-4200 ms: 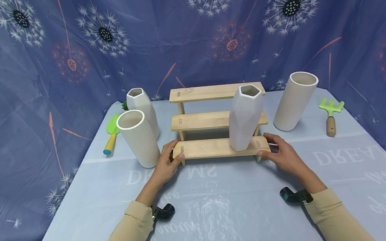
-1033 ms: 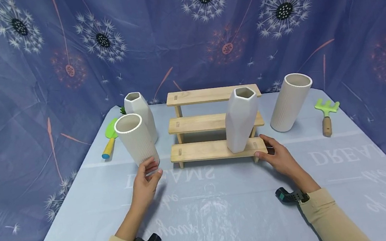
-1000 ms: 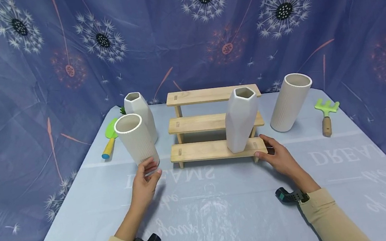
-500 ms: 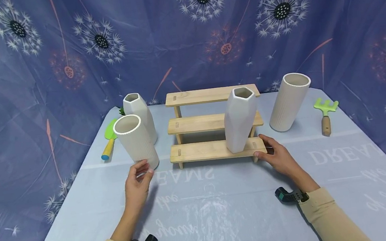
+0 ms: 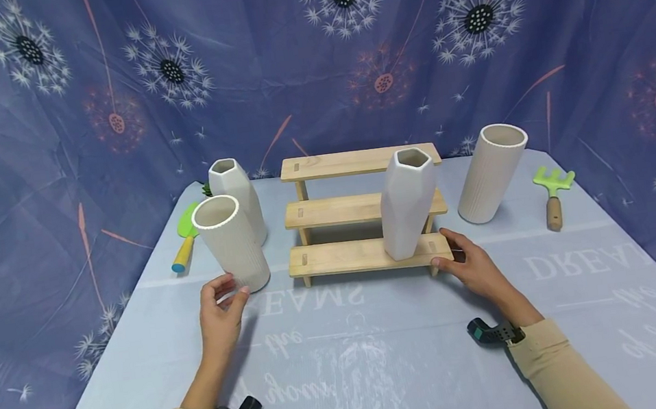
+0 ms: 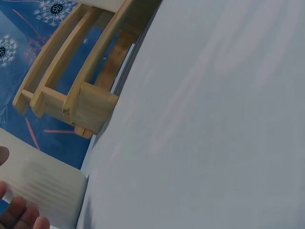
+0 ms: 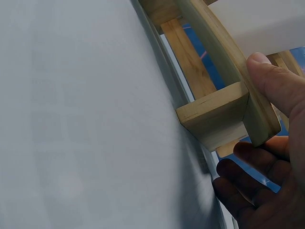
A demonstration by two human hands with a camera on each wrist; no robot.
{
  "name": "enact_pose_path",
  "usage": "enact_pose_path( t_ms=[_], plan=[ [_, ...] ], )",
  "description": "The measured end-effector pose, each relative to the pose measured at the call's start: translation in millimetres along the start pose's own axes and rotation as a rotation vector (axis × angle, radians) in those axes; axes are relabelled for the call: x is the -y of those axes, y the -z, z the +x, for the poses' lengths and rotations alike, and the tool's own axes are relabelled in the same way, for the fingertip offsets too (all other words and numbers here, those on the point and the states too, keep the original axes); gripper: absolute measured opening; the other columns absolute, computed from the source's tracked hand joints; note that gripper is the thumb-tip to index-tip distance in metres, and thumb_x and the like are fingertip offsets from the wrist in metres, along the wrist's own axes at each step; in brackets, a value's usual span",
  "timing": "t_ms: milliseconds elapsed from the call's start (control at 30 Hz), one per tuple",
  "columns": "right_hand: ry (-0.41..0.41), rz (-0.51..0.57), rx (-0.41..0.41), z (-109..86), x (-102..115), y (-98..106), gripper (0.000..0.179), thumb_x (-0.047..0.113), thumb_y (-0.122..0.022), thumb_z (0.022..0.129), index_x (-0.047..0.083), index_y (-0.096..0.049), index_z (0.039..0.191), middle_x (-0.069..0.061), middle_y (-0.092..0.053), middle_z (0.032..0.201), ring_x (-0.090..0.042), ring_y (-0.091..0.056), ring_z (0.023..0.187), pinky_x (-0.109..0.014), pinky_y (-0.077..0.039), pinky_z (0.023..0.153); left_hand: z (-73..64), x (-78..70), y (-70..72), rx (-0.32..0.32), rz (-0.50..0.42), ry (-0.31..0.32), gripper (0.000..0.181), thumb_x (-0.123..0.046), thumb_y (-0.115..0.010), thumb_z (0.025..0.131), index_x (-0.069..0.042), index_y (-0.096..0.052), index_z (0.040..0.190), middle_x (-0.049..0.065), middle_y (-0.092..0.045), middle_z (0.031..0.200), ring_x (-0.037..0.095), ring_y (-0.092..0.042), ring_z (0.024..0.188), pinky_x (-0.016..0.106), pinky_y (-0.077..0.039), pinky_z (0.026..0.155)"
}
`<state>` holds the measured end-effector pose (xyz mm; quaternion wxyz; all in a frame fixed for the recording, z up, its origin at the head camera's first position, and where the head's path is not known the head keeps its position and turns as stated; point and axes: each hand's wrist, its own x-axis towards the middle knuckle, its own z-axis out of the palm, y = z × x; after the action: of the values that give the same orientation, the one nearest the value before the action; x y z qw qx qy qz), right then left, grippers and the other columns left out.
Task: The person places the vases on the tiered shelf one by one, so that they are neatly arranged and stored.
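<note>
Vase (image 5: 407, 204) on stand (image 5: 341, 256); fork (image 5: 553, 204) right

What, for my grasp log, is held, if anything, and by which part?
The right hand holds the wooden stand by the right end of its lowest shelf; the left hand, beside the left ribbed vase, appears empty.

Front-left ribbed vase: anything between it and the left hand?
Nothing visible. The left hand is right beside the lower part of the ribbed vase; whether they touch is unclear. A smooth white vase stands behind it and the green trowel lies farther back, neither in the way.
</note>
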<state>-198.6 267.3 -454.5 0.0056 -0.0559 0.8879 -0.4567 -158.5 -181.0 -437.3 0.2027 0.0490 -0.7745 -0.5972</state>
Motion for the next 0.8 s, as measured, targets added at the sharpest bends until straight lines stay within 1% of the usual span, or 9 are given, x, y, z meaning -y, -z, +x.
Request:
enact_pose_path(
  t_ms=[100, 167, 233, 367, 500, 600, 800],
  plan=[
    [-0.003, 0.003, 0.005, -0.2, 1.1, 0.4, 0.084, 0.041, -0.064, 0.088, 0.002, -0.022, 0.149, -0.026, -0.044, 0.138, -0.040, -0.051, 0.119, -0.049, -0.046, 0.095, 3.6, 2.0, 1.3, -0.008, -0.018, 0.005, 0.047, -0.001, -0.064, 0.085, 0.009, -0.044, 0.126, 0.020, -0.049, 0.121, 0.023, -0.048, 0.108, 0.009, -0.042, 0.081],
    [-0.004, 0.001, 0.004, 0.0, 0.7, 0.5, 0.084, 0.041, -0.064, 0.088, 0.002, -0.022, 0.149, -0.026, -0.044, 0.138, -0.040, -0.051, 0.119, -0.049, -0.046, 0.095, 5.6, 1.7, 1.8, -0.007, -0.020, 0.006, 0.050, -0.001, -0.064, 0.085, 0.008, -0.041, 0.129, 0.022, -0.047, 0.124, 0.027, -0.046, 0.111, 0.013, -0.042, 0.083],
    [-0.007, 0.001, -0.001, 0.3, 0.3, 0.2, 0.084, 0.042, -0.064, 0.087, 0.002, -0.022, 0.149, -0.026, -0.044, 0.138, -0.040, -0.051, 0.119, -0.049, -0.046, 0.096, 7.7, 1.7, 2.0, -0.003, -0.010, 0.011, 0.052, -0.003, -0.064, 0.086, 0.006, -0.039, 0.131, 0.021, -0.046, 0.126, 0.028, -0.045, 0.113, 0.019, -0.043, 0.087],
    [-0.004, -0.001, -0.006, 0.9, -0.6, -0.2, 0.084, 0.042, -0.064, 0.087, 0.002, -0.022, 0.149, -0.026, -0.044, 0.138, -0.040, -0.051, 0.119, -0.049, -0.045, 0.096, 12.0, 5.0, 2.1, 0.006, 0.008, 0.027, 0.056, -0.007, -0.065, 0.087, 0.001, -0.037, 0.135, 0.016, -0.044, 0.130, 0.024, -0.044, 0.117, 0.032, -0.042, 0.096],
    [0.001, 0.014, -0.002, 0.3, -0.2, 0.1, 0.083, 0.039, -0.064, 0.088, 0.002, -0.022, 0.149, -0.026, -0.044, 0.138, -0.040, -0.051, 0.119, -0.049, -0.046, 0.096, 16.9, 9.2, 2.0, 0.021, 0.011, 0.037, 0.062, -0.010, -0.066, 0.087, -0.001, -0.033, 0.139, 0.016, -0.042, 0.134, 0.026, -0.043, 0.121, 0.041, -0.040, 0.102],
    [0.005, 0.023, 0.003, -0.8, 1.0, 0.7, 0.082, 0.037, -0.064, 0.089, 0.002, -0.021, 0.149, -0.027, -0.044, 0.139, -0.040, -0.051, 0.119, -0.049, -0.045, 0.095, 21.4, 11.3, 1.8, 0.037, 0.012, 0.045, 0.067, -0.012, -0.067, 0.086, -0.002, -0.030, 0.141, 0.016, -0.040, 0.138, 0.027, -0.042, 0.124, 0.045, -0.038, 0.105],
    [0.015, 0.027, 0.002, -1.8, 2.3, 1.5, 0.081, 0.035, -0.065, 0.089, 0.002, -0.022, 0.149, -0.027, -0.044, 0.138, -0.040, -0.052, 0.119, -0.048, -0.046, 0.095, 29.3, 13.6, 0.4, 0.054, 0.029, 0.059, 0.073, -0.016, -0.070, 0.084, -0.003, -0.028, 0.143, 0.018, -0.041, 0.138, 0.028, -0.041, 0.127, 0.046, -0.036, 0.106]
  ],
)
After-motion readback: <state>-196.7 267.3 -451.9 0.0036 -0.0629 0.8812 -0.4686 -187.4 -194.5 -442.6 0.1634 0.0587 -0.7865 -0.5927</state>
